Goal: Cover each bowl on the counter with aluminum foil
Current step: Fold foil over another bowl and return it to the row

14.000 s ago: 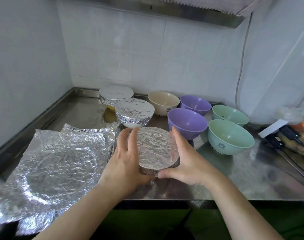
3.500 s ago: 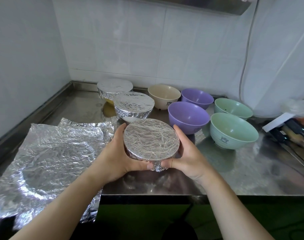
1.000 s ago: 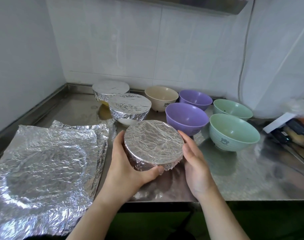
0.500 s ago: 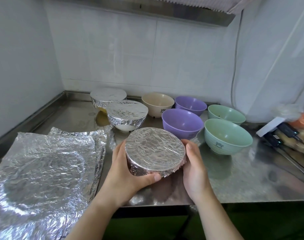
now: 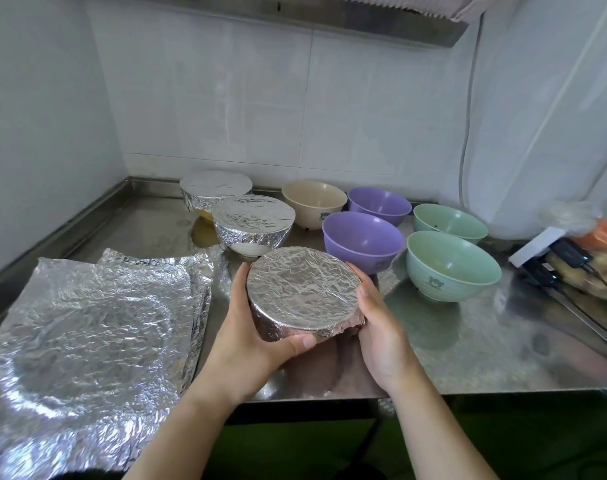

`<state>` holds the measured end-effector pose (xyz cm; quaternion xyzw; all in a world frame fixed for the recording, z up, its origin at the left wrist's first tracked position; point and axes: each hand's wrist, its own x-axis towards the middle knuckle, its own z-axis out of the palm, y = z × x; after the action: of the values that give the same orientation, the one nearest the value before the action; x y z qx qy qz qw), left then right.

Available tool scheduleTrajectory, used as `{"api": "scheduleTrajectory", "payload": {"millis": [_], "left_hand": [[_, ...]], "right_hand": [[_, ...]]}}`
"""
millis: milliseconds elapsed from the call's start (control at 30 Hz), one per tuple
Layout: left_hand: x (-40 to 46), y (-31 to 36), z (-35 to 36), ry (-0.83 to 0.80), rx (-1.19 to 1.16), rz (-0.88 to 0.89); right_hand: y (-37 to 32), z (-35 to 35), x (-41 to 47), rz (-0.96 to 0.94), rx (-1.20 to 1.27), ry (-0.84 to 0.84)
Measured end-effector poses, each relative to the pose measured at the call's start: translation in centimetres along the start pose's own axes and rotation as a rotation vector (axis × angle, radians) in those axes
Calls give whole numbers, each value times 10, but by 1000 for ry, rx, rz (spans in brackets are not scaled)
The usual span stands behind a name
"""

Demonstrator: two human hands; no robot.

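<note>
Foil (image 5: 300,289) crimped tight now, bowl tilted up in both hands' curled fingers (image 5: 257,344) (image 5: 381,327); third done, five left.

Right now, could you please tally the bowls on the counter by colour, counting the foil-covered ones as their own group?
Foil-covered bowls: 3, the nearest held between the left hand and the right hand
Purple bowls: 2
Green bowls: 2
Cream bowl: 1
Total: 8 bowls
</note>
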<state>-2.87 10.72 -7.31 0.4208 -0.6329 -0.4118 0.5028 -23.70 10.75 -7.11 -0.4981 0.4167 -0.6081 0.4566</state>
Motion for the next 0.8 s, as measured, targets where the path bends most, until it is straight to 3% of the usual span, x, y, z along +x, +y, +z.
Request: {"api": "scheduleTrajectory", "payload": {"millis": [233, 800], "left_hand": [[2, 2, 0, 10, -74, -29], [3, 2, 4, 47, 9, 80]], "right_hand": [[-5, 2, -4, -2, -144, -192], [-5, 6, -2, -15, -144, -227]]}}
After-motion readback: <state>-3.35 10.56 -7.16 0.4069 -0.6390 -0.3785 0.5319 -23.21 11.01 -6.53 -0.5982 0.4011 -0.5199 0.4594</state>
